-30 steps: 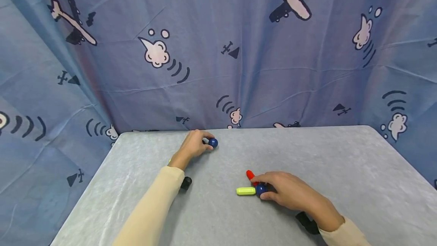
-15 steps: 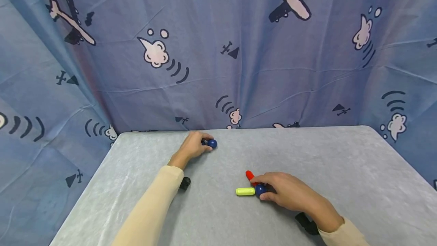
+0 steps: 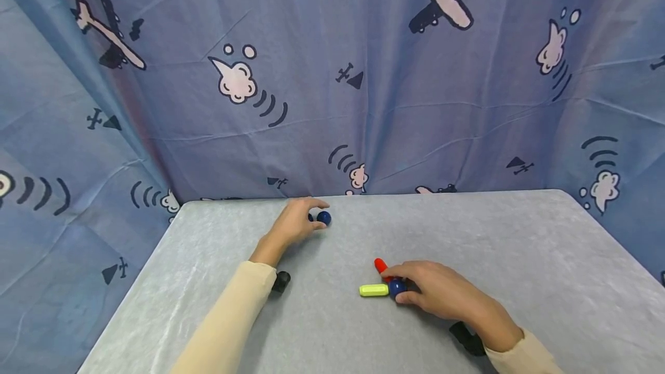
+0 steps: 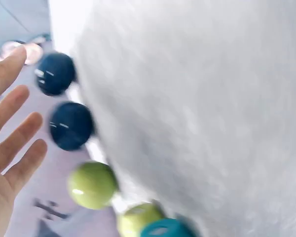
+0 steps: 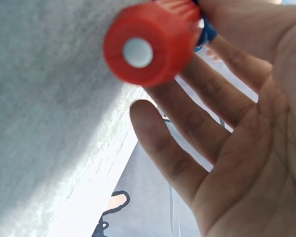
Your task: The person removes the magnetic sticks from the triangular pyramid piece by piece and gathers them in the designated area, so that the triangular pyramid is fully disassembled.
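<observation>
In the head view my left hand (image 3: 292, 225) is at the table's far edge, thumb and fingers parted around a dark blue ball (image 3: 324, 218). The left wrist view shows its fingers straight and apart from that ball and from a second blue ball (image 4: 71, 126). My right hand (image 3: 441, 290) pinches another blue ball (image 3: 397, 288), which meets the end of a yellow-green rod (image 3: 374, 290). Under its fingertips a red rod (image 3: 381, 265) sticks out. A red rod end (image 5: 153, 44) with a pale round tip faces the right wrist camera; whether it is the same rod, I cannot tell.
Beside the blue balls, the left wrist view has a yellow-green ball (image 4: 92, 185), a yellow-green piece (image 4: 140, 217) and a teal piece (image 4: 167, 229). A pale cloth covers the table (image 3: 493, 241). Behind hangs a blue curtain (image 3: 312, 74) printed with airplanes.
My left fingers have spread and come off the far blue ball they were holding, which stays at about the same place. The right hand has not visibly moved.
</observation>
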A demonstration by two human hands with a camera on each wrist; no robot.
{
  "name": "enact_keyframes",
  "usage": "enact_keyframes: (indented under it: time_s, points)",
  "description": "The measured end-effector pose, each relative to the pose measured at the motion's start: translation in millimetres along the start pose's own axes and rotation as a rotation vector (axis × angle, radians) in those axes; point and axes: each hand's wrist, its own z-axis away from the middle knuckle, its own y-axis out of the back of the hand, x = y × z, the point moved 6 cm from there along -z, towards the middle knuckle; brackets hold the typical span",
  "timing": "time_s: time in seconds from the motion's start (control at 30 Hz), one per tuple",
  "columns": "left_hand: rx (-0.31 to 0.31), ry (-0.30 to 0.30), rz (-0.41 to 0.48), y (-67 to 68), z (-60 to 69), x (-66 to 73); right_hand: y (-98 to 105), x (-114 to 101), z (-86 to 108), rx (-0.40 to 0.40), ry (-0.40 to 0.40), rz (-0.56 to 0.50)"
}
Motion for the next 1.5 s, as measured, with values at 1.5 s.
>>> enact_keyframes:
  time_s: [1.5]
  points:
    - [-0.2, -0.131, -0.136, -45.5, 119.6, 93.0, -15.8, -33.2, -7.1, 0.049, 0.184, 0.027]
